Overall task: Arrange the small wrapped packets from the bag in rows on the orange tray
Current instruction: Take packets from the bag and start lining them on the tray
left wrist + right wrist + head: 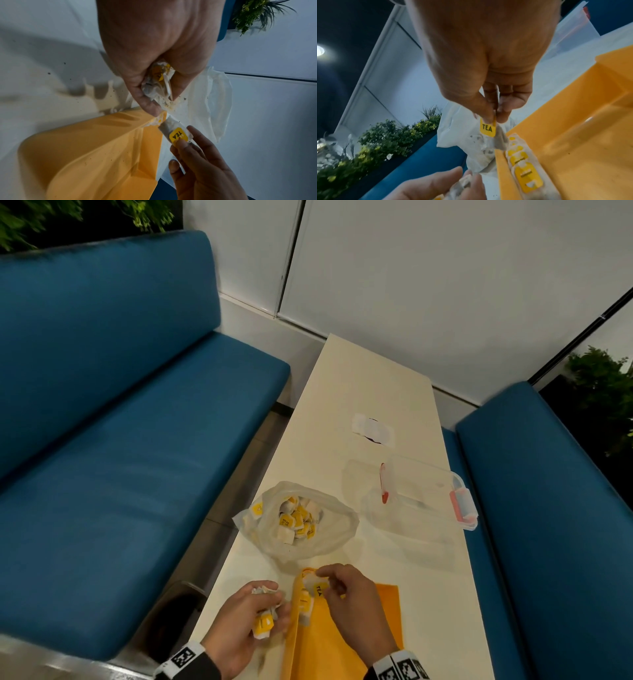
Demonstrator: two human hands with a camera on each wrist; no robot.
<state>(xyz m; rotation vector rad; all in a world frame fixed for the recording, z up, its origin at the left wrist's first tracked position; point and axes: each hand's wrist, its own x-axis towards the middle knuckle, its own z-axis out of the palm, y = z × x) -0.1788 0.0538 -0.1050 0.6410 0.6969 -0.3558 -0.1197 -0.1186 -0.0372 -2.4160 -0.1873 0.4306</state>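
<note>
An orange tray (346, 642) lies at the near end of the table, with a short row of tea packets (524, 170) along its left rim. My right hand (346, 597) pinches one packet with a yellow TEA label (488, 129) over the tray's far left corner (150, 121). My left hand (253, 621), just left of the tray, grips a bunch of packets (263, 623) in its curled fingers (145, 94). The clear plastic bag (325, 532) stands open beyond the tray, and several more packets (296, 520) lie inside it.
A clear lidded box (428, 494) with pink latches sits on the table's right side, a flat white wrapper (371, 429) farther back. Blue benches (120, 405) flank the narrow white table (370, 371). Dark crumbs dot the table beside the tray.
</note>
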